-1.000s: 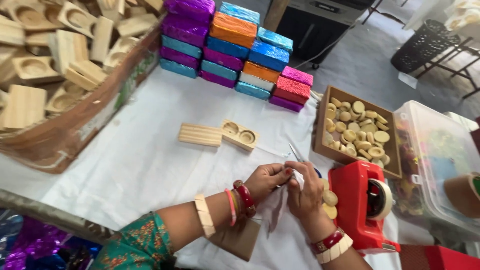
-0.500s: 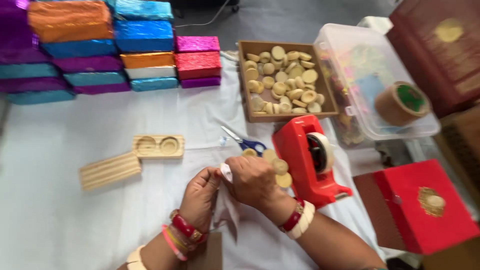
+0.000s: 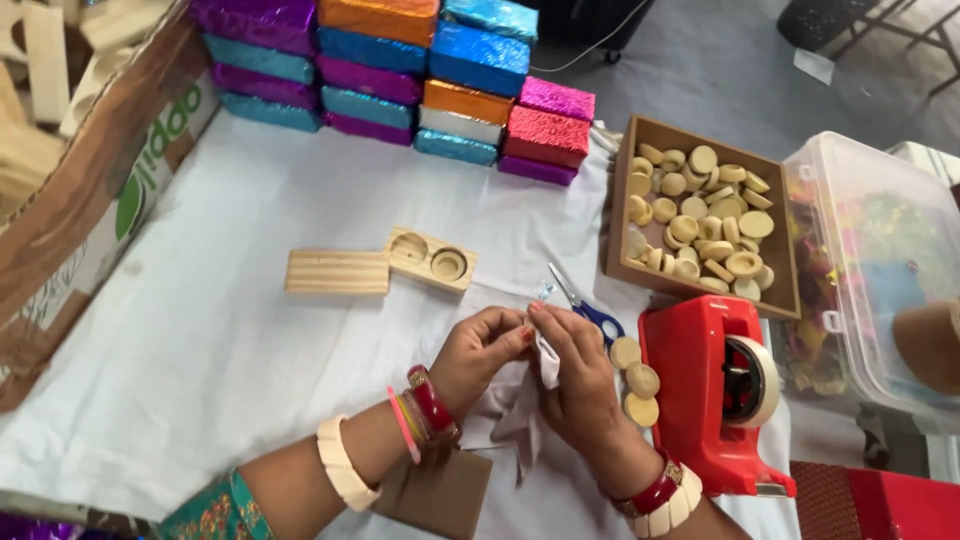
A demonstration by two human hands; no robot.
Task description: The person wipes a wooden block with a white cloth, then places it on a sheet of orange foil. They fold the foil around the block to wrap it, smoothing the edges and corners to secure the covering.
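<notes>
1. Both hands meet over the white tablecloth point(image 3: 200, 350): the left hand point(image 3: 480, 355) and right hand point(image 3: 580, 385) pinch a crumpled bit of white tissue point(image 3: 545, 365) between their fingertips.
2. Just right of them lie three round wooden discs point(image 3: 638, 380) and a glossy red tape dispenser point(image 3: 715, 390).
3. Blue-handled scissors point(image 3: 590, 310) lie just beyond.
4. Farther left sit a ridged wooden block point(image 3: 337, 272) and another with two round hollows point(image 3: 430, 258).
5. At the far edge stand shiny foil-wrapped bricks point(image 3: 400, 70); to the right, a brown tray point(image 3: 615, 215) of discs.
</notes>
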